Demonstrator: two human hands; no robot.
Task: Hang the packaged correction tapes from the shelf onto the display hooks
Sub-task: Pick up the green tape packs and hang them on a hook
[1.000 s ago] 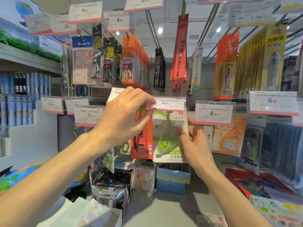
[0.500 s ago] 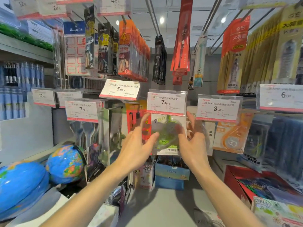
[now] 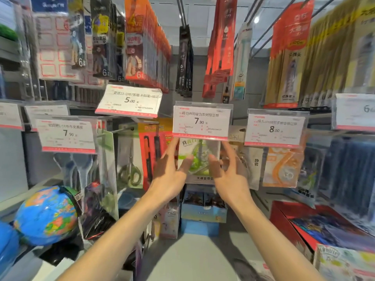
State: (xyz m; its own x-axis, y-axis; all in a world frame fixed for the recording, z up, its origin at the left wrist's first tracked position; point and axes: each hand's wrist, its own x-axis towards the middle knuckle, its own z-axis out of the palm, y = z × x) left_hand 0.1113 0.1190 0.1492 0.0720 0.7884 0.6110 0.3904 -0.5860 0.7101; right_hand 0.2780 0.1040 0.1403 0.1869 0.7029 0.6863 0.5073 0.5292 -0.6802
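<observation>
The green correction tape pack (image 3: 199, 159) was seen hanging just below the 7.90 price tag (image 3: 202, 121), framed between both hands. The left hand (image 3: 170, 175) was laid against its left edge, fingers straight, thumb touching the front. The right hand (image 3: 227, 173) was spread at the right edge, grip loose, nothing clasped. A red pen pack (image 3: 151, 155) was hung just beside it, left.

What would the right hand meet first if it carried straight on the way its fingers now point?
Most likely the green correction tape pack hanging under the 7.90 tag. The right hand points up and forward at the pack's right edge, fingers spread. Depth is unclear; it may already touch the pack.
</observation>
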